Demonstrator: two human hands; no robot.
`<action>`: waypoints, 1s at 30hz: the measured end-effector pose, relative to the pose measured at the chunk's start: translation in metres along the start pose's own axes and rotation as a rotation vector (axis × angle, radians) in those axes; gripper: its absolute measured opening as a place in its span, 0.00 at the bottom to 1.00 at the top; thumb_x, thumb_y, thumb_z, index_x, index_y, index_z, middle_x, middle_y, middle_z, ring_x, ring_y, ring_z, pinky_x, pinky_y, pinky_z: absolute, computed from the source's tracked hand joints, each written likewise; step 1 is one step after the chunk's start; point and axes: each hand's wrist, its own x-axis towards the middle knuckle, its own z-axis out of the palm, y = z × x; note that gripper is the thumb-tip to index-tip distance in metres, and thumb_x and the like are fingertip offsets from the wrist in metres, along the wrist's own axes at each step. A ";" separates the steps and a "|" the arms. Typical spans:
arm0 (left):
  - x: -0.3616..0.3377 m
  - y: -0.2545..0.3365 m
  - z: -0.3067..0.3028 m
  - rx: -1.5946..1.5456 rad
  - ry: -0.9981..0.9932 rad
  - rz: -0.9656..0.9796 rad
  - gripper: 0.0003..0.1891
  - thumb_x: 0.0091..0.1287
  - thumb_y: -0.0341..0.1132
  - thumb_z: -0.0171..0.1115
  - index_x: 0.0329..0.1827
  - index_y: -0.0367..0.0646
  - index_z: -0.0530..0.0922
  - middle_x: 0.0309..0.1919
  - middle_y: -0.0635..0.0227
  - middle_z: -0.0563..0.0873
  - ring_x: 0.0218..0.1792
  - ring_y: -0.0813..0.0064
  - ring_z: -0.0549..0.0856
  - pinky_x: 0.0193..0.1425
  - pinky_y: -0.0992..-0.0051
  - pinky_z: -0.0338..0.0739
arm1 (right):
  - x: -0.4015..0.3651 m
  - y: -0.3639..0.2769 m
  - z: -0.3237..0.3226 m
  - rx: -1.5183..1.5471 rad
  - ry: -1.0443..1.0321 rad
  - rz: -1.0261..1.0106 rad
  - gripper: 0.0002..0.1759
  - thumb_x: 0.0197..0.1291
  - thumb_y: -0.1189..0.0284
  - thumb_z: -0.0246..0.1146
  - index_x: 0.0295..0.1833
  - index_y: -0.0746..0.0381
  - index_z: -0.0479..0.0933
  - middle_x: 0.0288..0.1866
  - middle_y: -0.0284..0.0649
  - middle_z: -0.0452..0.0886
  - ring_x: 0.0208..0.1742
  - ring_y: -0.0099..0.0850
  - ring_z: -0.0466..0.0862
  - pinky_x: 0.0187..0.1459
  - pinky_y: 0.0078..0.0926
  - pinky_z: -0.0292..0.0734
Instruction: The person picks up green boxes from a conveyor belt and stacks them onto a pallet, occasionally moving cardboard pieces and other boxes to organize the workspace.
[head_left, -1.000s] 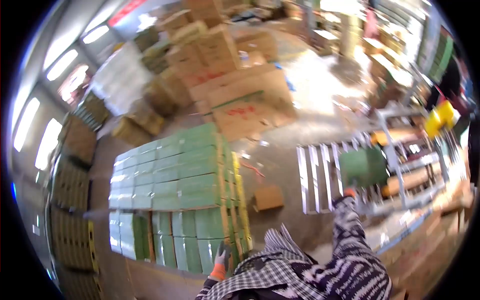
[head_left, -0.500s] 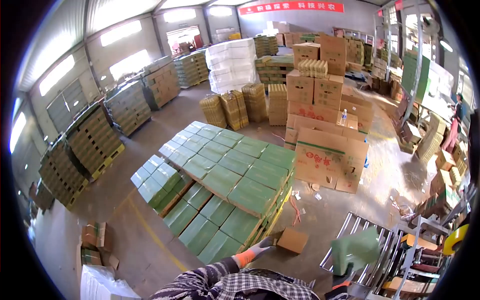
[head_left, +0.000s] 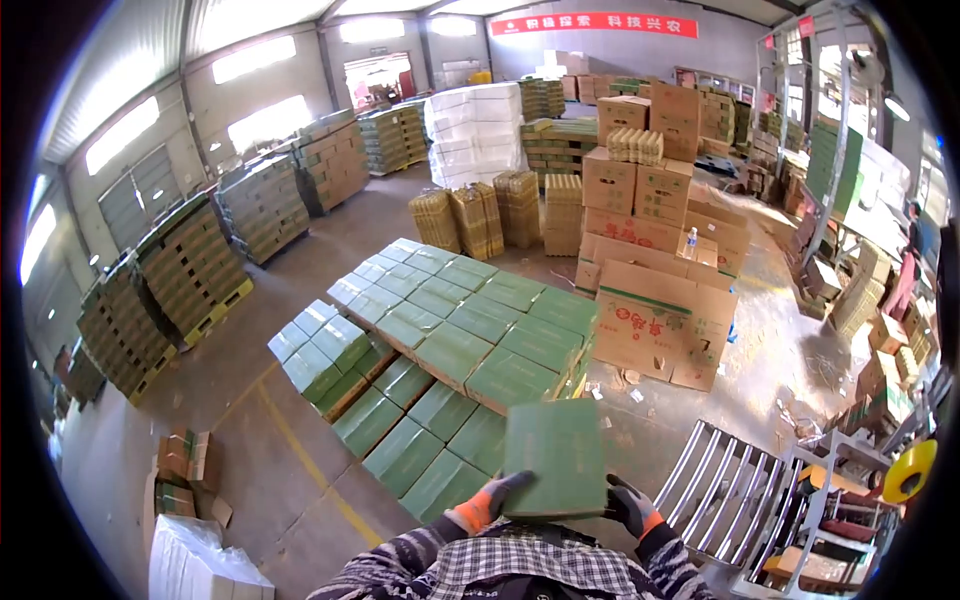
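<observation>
A green carton [head_left: 556,458] is held in front of my body between both gloved hands. My left hand [head_left: 497,495], in a grey glove with an orange cuff, grips its lower left side. On the lower right edge is my right hand [head_left: 632,506], similarly gloved, its fingertips partly hidden by the carton. Just beyond, a stack of green cartons [head_left: 515,374] stands in layers, the upper layer covering only part of the lower one.
A roller conveyor [head_left: 722,490] runs at my right, with a yellow tape roll [head_left: 910,472] beside it. Large brown boxes [head_left: 655,325] stand beyond the stack. White wrapped material [head_left: 205,565] lies at lower left. A person [head_left: 908,260] is at far right.
The green carton has moved left from over the conveyor to in front of me. My left hand has joined the right on it. The small brown box is no longer visible.
</observation>
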 end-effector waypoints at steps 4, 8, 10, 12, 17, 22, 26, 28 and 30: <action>-0.075 0.011 -0.021 1.032 0.066 0.612 0.37 0.54 0.33 0.71 0.66 0.34 0.63 0.63 0.50 0.70 0.66 0.58 0.69 0.70 0.65 0.60 | 0.039 0.033 -0.080 0.135 0.208 -0.045 0.25 0.64 0.64 0.59 0.66 0.54 0.66 0.55 0.39 0.78 0.46 0.38 0.81 0.45 0.35 0.78; -0.114 -0.013 -0.038 1.138 0.362 0.626 0.30 0.60 0.31 0.64 0.65 0.34 0.65 0.62 0.49 0.71 0.65 0.57 0.69 0.71 0.65 0.59 | 0.042 0.080 -0.232 0.522 0.725 -0.074 0.23 0.54 0.51 0.63 0.52 0.50 0.75 0.33 0.34 0.75 0.29 0.33 0.76 0.26 0.34 0.71; -0.114 -0.020 -0.044 0.983 0.435 0.491 0.32 0.59 0.31 0.65 0.65 0.35 0.63 0.62 0.50 0.71 0.64 0.58 0.70 0.69 0.65 0.60 | 0.010 0.090 -0.282 0.420 0.908 -0.073 0.24 0.54 0.47 0.62 0.47 0.53 0.78 0.32 0.37 0.80 0.30 0.37 0.77 0.32 0.36 0.73; -0.104 -0.026 -0.049 0.669 0.481 0.309 0.33 0.58 0.31 0.66 0.66 0.36 0.61 0.61 0.50 0.72 0.63 0.58 0.71 0.68 0.65 0.61 | -0.012 0.107 -0.328 0.093 1.402 -0.164 0.36 0.55 0.39 0.57 0.39 0.67 0.80 0.31 0.44 0.80 0.28 0.40 0.74 0.35 0.37 0.71; -0.106 -0.040 -0.047 0.110 0.546 0.078 0.38 0.57 0.32 0.67 0.68 0.37 0.55 0.59 0.52 0.73 0.60 0.60 0.72 0.65 0.65 0.64 | -0.027 0.170 -0.455 0.151 1.726 -0.041 0.42 0.54 0.38 0.56 0.53 0.70 0.76 0.50 0.54 0.80 0.49 0.45 0.79 0.52 0.34 0.73; -0.111 -0.050 -0.052 0.029 0.569 0.052 0.43 0.55 0.33 0.69 0.69 0.39 0.49 0.57 0.53 0.74 0.58 0.62 0.73 0.62 0.65 0.67 | -0.054 0.125 -0.424 -0.795 1.400 0.697 0.37 0.64 0.52 0.52 0.72 0.59 0.52 0.51 0.45 0.81 0.49 0.32 0.81 0.62 0.24 0.67; -0.105 -0.051 -0.063 0.051 0.566 0.065 0.47 0.54 0.34 0.71 0.71 0.41 0.45 0.56 0.54 0.75 0.56 0.63 0.75 0.60 0.64 0.69 | -0.042 0.168 -0.482 -1.859 0.823 1.157 0.29 0.69 0.56 0.44 0.70 0.59 0.62 0.72 0.38 0.62 0.73 0.31 0.59 0.73 0.31 0.43; -0.095 -0.054 -0.071 0.065 0.560 0.074 0.49 0.54 0.34 0.71 0.71 0.42 0.43 0.55 0.55 0.76 0.55 0.64 0.75 0.59 0.64 0.70 | -0.042 0.161 -0.457 -1.801 1.011 1.117 0.27 0.71 0.60 0.41 0.72 0.59 0.56 0.65 0.40 0.70 0.65 0.28 0.69 0.75 0.39 0.40; -0.084 -0.059 -0.076 0.077 0.562 0.080 0.52 0.53 0.34 0.72 0.72 0.42 0.41 0.55 0.55 0.76 0.54 0.64 0.76 0.58 0.64 0.71 | -0.049 0.147 -0.455 -1.564 1.089 1.139 0.33 0.68 0.60 0.45 0.74 0.57 0.45 0.54 0.38 0.77 0.54 0.26 0.77 0.67 0.27 0.54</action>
